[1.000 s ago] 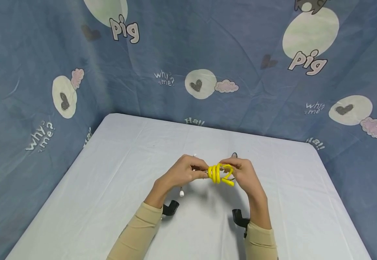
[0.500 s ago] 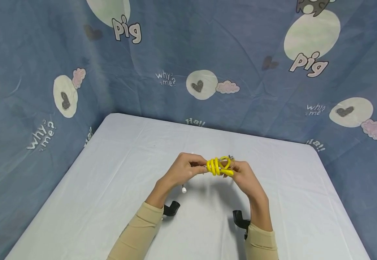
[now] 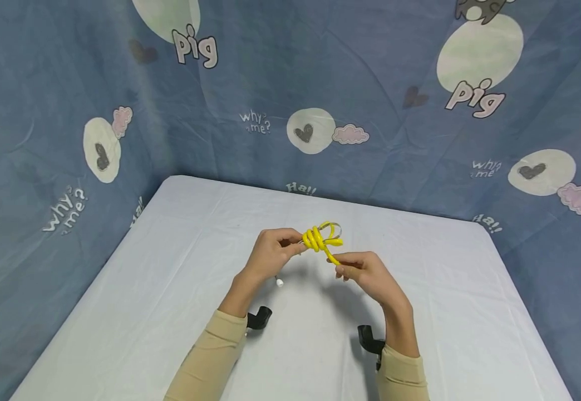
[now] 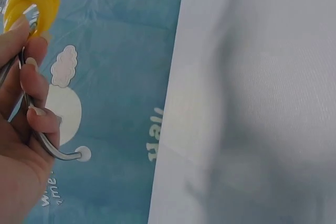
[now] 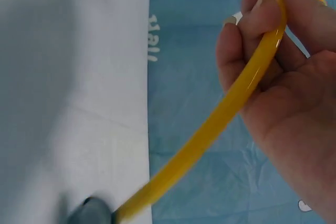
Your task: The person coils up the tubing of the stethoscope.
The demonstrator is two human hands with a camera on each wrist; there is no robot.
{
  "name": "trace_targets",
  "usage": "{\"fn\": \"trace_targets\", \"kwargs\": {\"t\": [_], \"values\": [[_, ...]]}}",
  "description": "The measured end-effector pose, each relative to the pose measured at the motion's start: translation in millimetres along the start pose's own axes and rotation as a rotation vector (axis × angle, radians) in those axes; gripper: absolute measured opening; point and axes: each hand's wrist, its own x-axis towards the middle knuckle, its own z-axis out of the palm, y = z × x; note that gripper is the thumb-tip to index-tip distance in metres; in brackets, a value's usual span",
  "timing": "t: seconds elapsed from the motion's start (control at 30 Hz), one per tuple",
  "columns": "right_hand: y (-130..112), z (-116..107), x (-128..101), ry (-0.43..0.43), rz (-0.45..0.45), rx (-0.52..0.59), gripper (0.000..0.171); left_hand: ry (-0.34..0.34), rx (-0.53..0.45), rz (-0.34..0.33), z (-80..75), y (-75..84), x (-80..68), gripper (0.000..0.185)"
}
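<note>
A stethoscope is held above the table, its yellow tubing (image 3: pixel 314 238) wound in several turns round the metal ear tubes. My left hand (image 3: pixel 270 253) grips those metal ear tubes (image 4: pixel 50 146) just beside the coil. A white ear tip (image 3: pixel 279 282) sticks out below this hand. To the right of the coil and lower, my right hand (image 3: pixel 370 273) pinches a length of tubing drawn out from it. In the right wrist view this tubing (image 5: pixel 210 129) runs past the palm to a dark, blurred rounded end piece (image 5: pixel 92 212). A loop stands above the coil.
The table (image 3: pixel 195 223) is covered with a white cloth. Behind it hangs a blue printed curtain (image 3: pixel 250 156). A black camera mount shows at each wrist, the left one (image 3: pixel 260 318) and the right one (image 3: pixel 369 338).
My left hand has moved the coil up and left. The right hand has left the coil's right side and now pinches a length of tubing lower down, apart from it.
</note>
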Motion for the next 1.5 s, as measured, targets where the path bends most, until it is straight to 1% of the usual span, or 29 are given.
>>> {"fn": "trace_targets", "kwargs": {"t": [0.17,0.33,0.7,0.93,1.03,1.1,1.2,1.37,1.5], "values": [[-1.3,-2.8,-2.4,-0.021,-0.016,-0.021,0.026,-0.009,0.062,-0.022,-2.5,-3.0,0.9,0.004],[-2.4,-5.5,-4.8,-0.040,-0.055,-0.039,0.025,-0.008,0.128,-0.041,-2.5,-4.0,0.0,0.003],[-13.0,-10.0,-14.6,-0.043,-0.138,-0.031,0.018,-0.060,0.186,-0.058,-1.8,-4.8,-0.2,0.003],[-11.7,-8.5,-13.5,-0.018,-0.207,-0.023,0.018,-0.133,0.227,-0.064,-2.3,-2.1,-2.4,0.005],[-10.9,-7.7,-12.4,0.004,-0.235,-0.015,0.021,-0.180,0.244,-0.067,-1.9,-1.0,-3.4,0.005],[-10.7,-7.5,-11.4,0.023,-0.246,-0.013,0.021,-0.215,0.257,-0.054,-1.3,-0.7,-3.5,0.005],[-11.3,-7.2,-10.2,0.046,-0.262,-0.003,0.018,-0.268,0.265,-0.021,-0.1,-0.6,-3.4,0.005],[-12.4,-7.1,-9.1,0.056,-0.247,0.010,0.014,-0.352,0.228,-0.006,1.8,-1.8,-3.3,0.004],[-12.2,-6.8,-7.6,0.085,-0.240,-0.012,0.014,-0.418,0.151,-0.002,3.0,-2.1,-3.5,0.006]]}}
